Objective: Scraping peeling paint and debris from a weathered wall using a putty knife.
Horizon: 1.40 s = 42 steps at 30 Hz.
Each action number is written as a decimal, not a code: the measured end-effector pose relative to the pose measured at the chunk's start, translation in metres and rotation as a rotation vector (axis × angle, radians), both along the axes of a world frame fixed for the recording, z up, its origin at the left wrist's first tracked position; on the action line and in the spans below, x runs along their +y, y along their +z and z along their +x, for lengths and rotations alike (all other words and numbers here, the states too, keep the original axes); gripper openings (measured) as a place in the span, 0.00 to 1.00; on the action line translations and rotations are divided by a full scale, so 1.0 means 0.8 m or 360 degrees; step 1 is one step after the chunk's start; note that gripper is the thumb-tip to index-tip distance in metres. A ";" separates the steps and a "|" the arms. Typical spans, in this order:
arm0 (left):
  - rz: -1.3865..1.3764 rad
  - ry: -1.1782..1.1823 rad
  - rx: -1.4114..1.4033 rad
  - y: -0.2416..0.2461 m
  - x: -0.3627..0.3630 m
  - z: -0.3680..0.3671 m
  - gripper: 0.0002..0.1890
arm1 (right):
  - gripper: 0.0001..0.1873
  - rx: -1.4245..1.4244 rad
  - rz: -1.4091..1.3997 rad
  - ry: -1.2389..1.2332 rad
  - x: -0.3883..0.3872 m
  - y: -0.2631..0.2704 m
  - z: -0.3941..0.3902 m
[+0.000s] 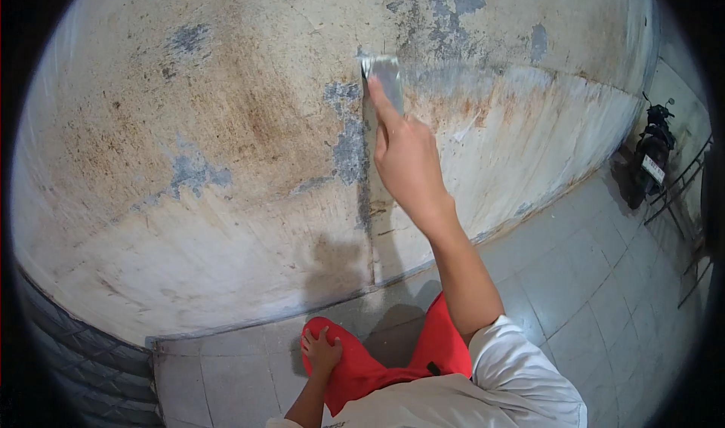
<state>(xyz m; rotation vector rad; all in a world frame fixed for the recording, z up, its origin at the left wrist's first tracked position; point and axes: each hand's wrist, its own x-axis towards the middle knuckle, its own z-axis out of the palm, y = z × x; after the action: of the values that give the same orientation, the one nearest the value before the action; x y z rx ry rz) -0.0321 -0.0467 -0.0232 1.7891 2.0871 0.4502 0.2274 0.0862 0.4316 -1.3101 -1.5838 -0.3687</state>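
Observation:
My right hand (pixel 409 164) reaches up to the wall (pixel 272 25), closed around a scraper with a broad, shiny metal blade (pixel 388 76). The index finger lies stretched along the blade; the scraper's handle is hidden in the hand. Around the blade, the cream paint is stained brown and broken. Grey bare patches show beside it, one of them a tall patch (pixel 349 144) left of a vertical edge in the wall. My left hand (pixel 323 350) rests with its fingers spread on the knee of my red trousers (pixel 362 365), holding nothing.
Grey floor tiles (pixel 544 280) run along the foot of the wall. A parked motorbike (pixel 651 150) stands at the far right, near a dark metal rack (pixel 679 184). At the lower left is a dark, ridged surface (pixel 85 365) with a crossed pattern.

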 end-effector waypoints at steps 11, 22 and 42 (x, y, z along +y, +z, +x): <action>-0.0030 -0.0013 -0.0008 0.003 -0.003 0.003 0.31 | 0.28 0.0163 -0.0039 0.0011 -0.002 0.006 0.008; 0.0008 -0.0011 -0.0005 0.001 -0.001 0.004 0.31 | 0.28 0.0122 -0.0188 0.0062 -0.003 0.004 0.026; -0.0036 0.0035 0.0043 0.000 0.006 0.011 0.31 | 0.35 -0.0411 -0.0226 -0.0158 -0.009 0.010 0.070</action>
<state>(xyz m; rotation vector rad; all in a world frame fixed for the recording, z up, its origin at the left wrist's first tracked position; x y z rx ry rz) -0.0233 -0.0417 -0.0228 1.7709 2.1235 0.4088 0.2832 0.0788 0.4395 -1.5014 -1.7899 -0.5113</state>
